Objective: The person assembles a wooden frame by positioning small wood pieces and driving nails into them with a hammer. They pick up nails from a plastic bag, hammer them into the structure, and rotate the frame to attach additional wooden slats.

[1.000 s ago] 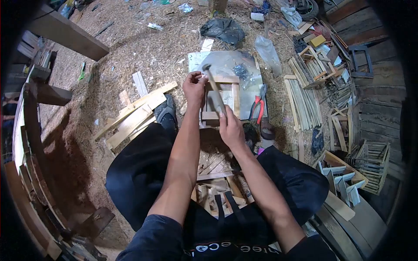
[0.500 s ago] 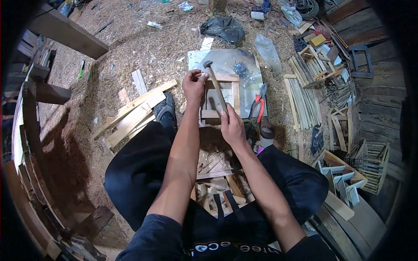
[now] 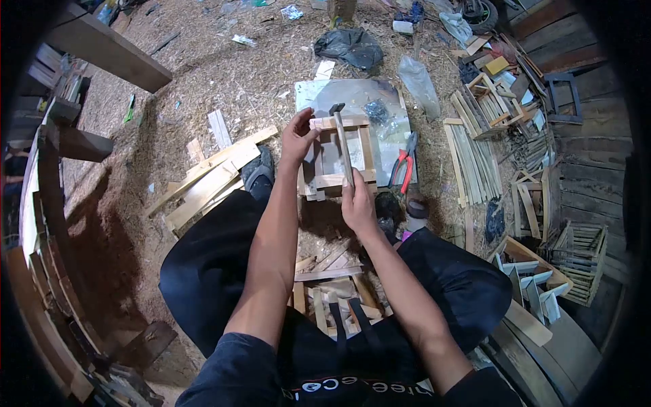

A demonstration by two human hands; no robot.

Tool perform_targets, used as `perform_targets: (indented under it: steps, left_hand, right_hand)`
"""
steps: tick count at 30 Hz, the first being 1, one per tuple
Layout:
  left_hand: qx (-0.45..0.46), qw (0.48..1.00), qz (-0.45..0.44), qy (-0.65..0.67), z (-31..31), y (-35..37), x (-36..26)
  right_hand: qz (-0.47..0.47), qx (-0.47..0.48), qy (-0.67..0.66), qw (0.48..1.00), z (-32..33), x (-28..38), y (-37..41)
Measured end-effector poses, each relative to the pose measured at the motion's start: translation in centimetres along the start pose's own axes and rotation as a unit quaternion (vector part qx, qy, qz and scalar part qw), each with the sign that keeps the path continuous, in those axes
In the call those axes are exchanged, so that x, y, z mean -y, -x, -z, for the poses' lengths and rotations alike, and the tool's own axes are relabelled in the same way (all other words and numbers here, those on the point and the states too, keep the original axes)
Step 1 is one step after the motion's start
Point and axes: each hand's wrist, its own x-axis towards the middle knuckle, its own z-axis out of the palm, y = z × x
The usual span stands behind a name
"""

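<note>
My right hand (image 3: pixel 357 209) is wrapped round the lower end of a hammer (image 3: pixel 344 149). The hammer's dark head points away from me and overlaps the far rail of a small wooden frame (image 3: pixel 339 181). My left hand (image 3: pixel 296 142) is at the far left corner of this frame, thumb and fingers curled about it; part of the grip is hidden. Under the frame is a pale, stained board (image 3: pixel 390 152). Red-handled pliers (image 3: pixel 405 169) lie on the board's right side, close to a clear plastic bag of small things (image 3: pixel 375 110).
Loose wooden slats (image 3: pixel 203 186) lie beside my left shoe. More wood scraps (image 3: pixel 336 298) are between my legs. On the right are a bundle of thin strips (image 3: pixel 475 163) and a slatted wooden crate (image 3: pixel 491 102). A black plastic bag (image 3: pixel 349 47) sits beyond the board.
The hammer head has shifted right and slightly towards the frame's far rail. My left hand has moved a little left and down onto the frame's corner, and the frame has turned slightly.
</note>
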Motion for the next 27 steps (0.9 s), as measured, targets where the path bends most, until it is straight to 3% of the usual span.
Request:
perform_targets:
  steps: [2,5,13,16,18,22,27]
  left_hand:
    - [0.011,1.000,-0.004,0.013,0.5,0.4,-0.7]
    - [0.054,0.986,0.032,-0.157,0.2,1.0,-3.1]
    - [0.041,0.984,0.063,-0.163,0.1,0.6,-3.4]
    - [0.030,0.979,0.055,-0.194,0.6,0.3,-2.5]
    - [0.017,0.979,0.053,-0.198,1.0,0.4,-2.5]
    - [-0.010,0.963,0.020,-0.267,0.6,0.7,-3.1]
    - [-0.021,0.968,0.064,-0.242,0.9,0.8,-2.2]
  right_hand:
    - [0.008,-0.014,-0.004,1.000,-0.1,0.0,-0.7]
    - [-0.018,-0.013,-0.001,1.000,0.2,-0.1,-2.1]
    - [0.052,-0.033,0.018,0.998,-1.5,1.1,-11.5]
    - [0.090,0.016,0.034,0.995,-2.4,0.3,-14.8]
    - [0.050,0.118,0.044,0.991,-2.4,-0.2,-15.6]
    - [0.082,0.097,0.042,0.991,-2.4,-1.1,-16.0]
    - [0.080,0.103,0.020,0.991,-1.9,-0.9,-16.0]
